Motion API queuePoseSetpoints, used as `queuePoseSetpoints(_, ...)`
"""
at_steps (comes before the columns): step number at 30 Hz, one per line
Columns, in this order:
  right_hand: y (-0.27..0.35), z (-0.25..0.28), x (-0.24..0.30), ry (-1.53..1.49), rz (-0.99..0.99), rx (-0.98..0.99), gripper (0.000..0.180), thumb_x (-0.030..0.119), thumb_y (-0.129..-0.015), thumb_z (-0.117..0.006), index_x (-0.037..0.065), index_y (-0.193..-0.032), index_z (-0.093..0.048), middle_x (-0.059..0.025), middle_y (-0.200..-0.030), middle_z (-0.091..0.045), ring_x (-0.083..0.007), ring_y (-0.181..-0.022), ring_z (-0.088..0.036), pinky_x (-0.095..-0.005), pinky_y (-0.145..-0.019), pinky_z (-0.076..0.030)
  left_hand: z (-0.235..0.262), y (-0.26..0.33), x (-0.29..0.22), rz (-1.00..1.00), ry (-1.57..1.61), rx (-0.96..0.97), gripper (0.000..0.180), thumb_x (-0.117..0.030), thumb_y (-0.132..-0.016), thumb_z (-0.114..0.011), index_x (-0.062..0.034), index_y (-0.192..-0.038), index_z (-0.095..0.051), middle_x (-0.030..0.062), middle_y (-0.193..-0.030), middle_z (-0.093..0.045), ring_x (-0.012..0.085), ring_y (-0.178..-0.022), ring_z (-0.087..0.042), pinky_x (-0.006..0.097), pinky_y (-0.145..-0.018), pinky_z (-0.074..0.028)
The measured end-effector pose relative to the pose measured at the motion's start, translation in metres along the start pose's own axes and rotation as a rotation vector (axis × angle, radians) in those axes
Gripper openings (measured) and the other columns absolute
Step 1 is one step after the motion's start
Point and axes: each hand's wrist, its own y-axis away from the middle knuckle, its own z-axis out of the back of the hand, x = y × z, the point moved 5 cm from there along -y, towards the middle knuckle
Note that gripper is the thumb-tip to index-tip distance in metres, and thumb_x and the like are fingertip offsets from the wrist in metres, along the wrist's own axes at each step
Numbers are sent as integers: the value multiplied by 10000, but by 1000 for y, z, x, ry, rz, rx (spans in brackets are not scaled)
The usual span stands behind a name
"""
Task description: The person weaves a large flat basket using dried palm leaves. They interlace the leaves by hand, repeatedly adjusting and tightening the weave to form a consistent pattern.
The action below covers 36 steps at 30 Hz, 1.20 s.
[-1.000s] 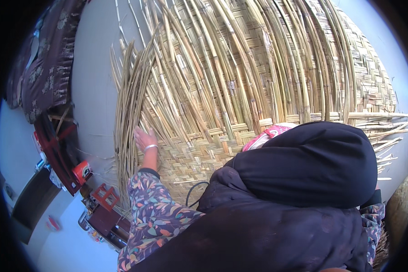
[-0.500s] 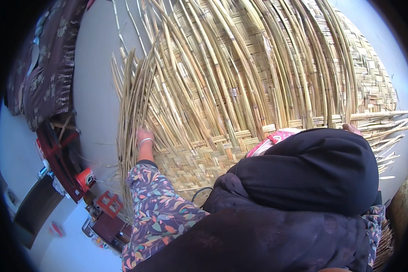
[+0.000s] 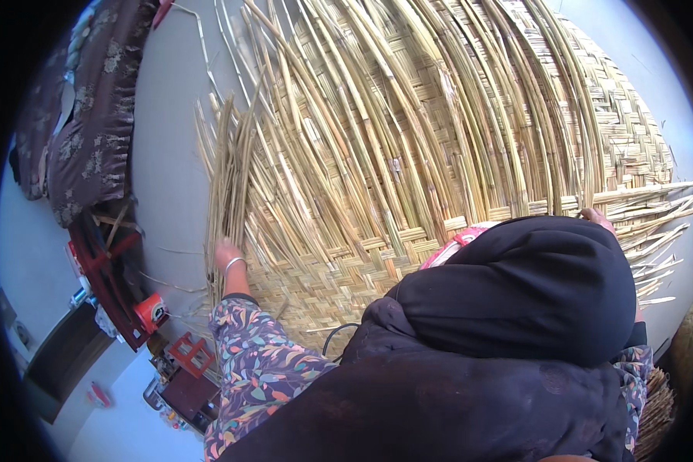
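Observation:
A large mat (image 3: 316, 285) of pale split-reed strips lies in front of me, woven crosswise along its near edge. Many long loose strips (image 3: 408, 131) run away from me across it. At the mat's left side, my left hand (image 3: 225, 254), slightly blurred and wearing a bracelet, is closed around a bundle of reed strips (image 3: 227, 173). My right hand (image 3: 599, 220) rests at the woven edge on the right, beside strip ends. My dark-clothed knee hides most of that hand and its forearm, so its grip cannot be made out.
A pink-and-white shoe (image 3: 453, 248) rests on the mat beside my knee. Strip ends (image 3: 658, 231) stick out past the mat's right side. To the left stand a red container (image 3: 149, 312), a small red stool (image 3: 190, 354) and furniture under a dark patterned cloth (image 3: 92, 146).
My left hand has moved a little left and nearer to me. The strips under it have drawn together into a narrower bundle. My right hand stays at the same woven edge.

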Motion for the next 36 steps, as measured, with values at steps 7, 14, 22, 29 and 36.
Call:
queuePoseSetpoints(7, -25, -17, -30, -341, -31, 37, 259, 142, -896, -533, -9, -1106, -552, -128, -967, -610, -187, -856, -578, -296, -776, -466, -22, -70, 104, 211, 856, -428, 306, -241, -918, -469, 22, -966, -616, 216, -935, -643, 328, -869, -612, 394, -765, -479)
queuePoseSetpoints(14, 3, 40, 136, -708, 240, 113, 427, 327, -912, -526, 7, -1193, -516, -101, -1029, -613, -147, -888, -599, -283, -769, -478, 104, 124, -336, -1352, 642, -641, 191, -173, -915, -497, -112, -898, -678, 57, -707, -654, 139, -605, -602, 252, -493, -490)
queuePoseSetpoints(22, 14, 112, 104, -1456, 173, -263, 323, 302, -934, -501, 44, -1126, -523, -31, -896, -588, -76, -755, -580, -189, -606, -464, 150, 417, -502, -1928, 924, -215, 134, -118, -817, -550, -82, -941, -586, 25, -646, -559, 149, -598, -587, 281, -457, -442)
queuePoseSetpoints(29, 70, 143, -110, -1712, 69, -613, 205, 200, -928, -516, 24, -1010, -582, -72, -862, -636, -97, -649, -618, -186, -558, -530, 81, 398, -524, -1918, 163, 836, 264, -154, -799, -579, -87, -1055, -584, 126, -757, -623, 253, -684, -605, 361, -663, -485)
queuePoseSetpoints(36, 181, 71, -296, -1887, -89, -918, 173, 149, -916, -528, 4, -1000, -571, -53, -861, -606, -101, -625, -582, -181, -511, -510, 68, 324, -546, -1804, -252, 852, 132, -164, -804, -618, -44, -855, -600, 87, -696, -599, 194, -657, -583, 337, -625, -466)
